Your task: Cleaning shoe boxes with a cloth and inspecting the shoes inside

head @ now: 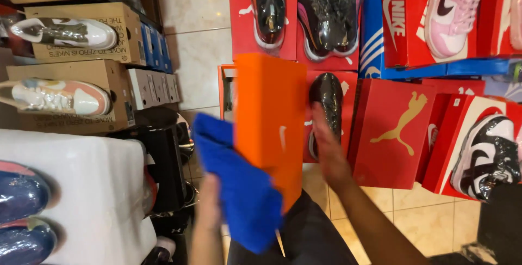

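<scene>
An orange shoe box lid stands tilted in front of me, over an open orange box. My left hand grips a blue cloth that lies against the lid's lower left side. On the lid's right edge rests my right hand, fingers flat and blurred, close to a black plastic-wrapped shoe that sits on a red box behind it.
Red shoe boxes and a blue box with wrapped shoes are stacked ahead and right. Brown boxes with pale sneakers stand at left above a white surface. Tiled floor lies below.
</scene>
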